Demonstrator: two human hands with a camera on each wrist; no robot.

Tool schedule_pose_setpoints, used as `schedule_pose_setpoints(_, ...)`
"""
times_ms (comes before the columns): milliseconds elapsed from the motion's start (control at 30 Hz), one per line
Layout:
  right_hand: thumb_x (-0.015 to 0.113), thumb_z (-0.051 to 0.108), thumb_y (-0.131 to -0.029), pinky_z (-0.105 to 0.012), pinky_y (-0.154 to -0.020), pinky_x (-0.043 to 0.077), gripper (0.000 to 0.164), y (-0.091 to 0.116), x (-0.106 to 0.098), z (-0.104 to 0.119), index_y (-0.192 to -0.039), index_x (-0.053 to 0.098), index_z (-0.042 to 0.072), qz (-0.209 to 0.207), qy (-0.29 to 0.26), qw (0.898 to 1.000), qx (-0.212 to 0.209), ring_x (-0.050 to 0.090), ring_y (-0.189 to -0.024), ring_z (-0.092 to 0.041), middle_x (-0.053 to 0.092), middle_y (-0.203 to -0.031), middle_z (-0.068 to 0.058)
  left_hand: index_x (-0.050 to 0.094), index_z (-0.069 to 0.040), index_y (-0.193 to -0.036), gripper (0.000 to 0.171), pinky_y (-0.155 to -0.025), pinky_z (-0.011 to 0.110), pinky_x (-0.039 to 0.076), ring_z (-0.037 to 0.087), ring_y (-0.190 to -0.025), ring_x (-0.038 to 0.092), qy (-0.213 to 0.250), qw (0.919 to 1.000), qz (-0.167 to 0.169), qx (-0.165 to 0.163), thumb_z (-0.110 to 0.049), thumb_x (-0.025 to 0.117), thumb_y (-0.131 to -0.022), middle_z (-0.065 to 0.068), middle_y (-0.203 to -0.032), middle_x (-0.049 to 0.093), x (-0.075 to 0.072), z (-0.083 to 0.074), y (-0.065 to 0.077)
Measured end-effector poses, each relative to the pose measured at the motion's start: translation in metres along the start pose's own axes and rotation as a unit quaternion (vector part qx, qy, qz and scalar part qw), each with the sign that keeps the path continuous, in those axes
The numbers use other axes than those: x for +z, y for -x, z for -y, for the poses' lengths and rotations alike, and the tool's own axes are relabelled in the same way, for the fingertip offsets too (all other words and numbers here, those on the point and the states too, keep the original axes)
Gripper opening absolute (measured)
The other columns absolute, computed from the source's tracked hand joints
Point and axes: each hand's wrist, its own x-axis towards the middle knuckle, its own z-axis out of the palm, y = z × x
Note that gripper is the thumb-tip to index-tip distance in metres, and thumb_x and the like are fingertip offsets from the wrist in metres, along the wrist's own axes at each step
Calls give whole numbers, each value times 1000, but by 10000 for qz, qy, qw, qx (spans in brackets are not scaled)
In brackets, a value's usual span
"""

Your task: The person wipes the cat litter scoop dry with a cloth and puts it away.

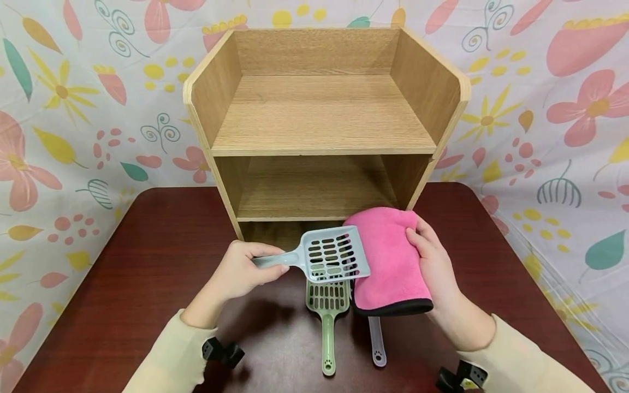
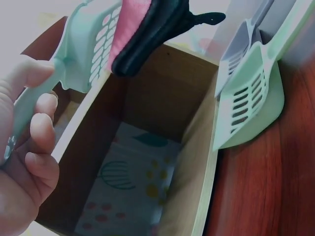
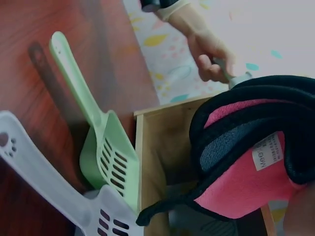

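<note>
My left hand (image 1: 241,267) grips the handle of a light blue slotted litter scoop (image 1: 335,254), fingers curled round it in the left wrist view. A folded pink cloth (image 1: 388,256) with black edging is pinched between thumb and fingers of my right hand (image 1: 437,267). The scoop's head overlaps the cloth's left side; whether they touch I cannot tell. Below them on the table lie a green litter scoop (image 1: 327,333) and a pale lilac one (image 1: 377,341), whose head the cloth hides in the head view. A white label (image 3: 267,151) shows on the cloth.
A wooden shelf unit (image 1: 324,114) stands at the back of the dark red-brown table (image 1: 162,262), right behind the hands. Its front edge comes close to the scoops on the table. Behind it hangs a flower-patterned sheet (image 1: 521,109).
</note>
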Motion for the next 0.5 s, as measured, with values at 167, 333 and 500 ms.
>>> schedule_pose_setpoints(167,48,20,-99,-14,-79,48,28,-4,5,-3,-127,47,27,-628,1025,9907,-633,58,-91,0,59,-106,16,76,-6,-88,16,-50,22,50,2,-54,57,-40,9999,108,49,-4,77,-72,6,-72,71,2,-2,1)
schedule_pose_setpoints(333,47,9,-98,-15,-69,50,33,-9,7,-7,-128,50,21,-179,2174,9607,-1714,60,-81,-1,62,-99,11,76,-6,-87,16,-61,23,54,2,-66,62,-192,9991,83,363,-4,77,-71,5,-76,73,4,-1,1)
schedule_pose_setpoints(500,45,-1,-96,-20,-56,50,34,-6,9,-10,-129,48,10,768,2627,9301,-2449,60,-69,-5,62,-86,3,76,-5,-88,17,-61,22,54,1,-66,62,-213,9988,-78,437,-4,78,-71,6,-78,73,7,-2,2)
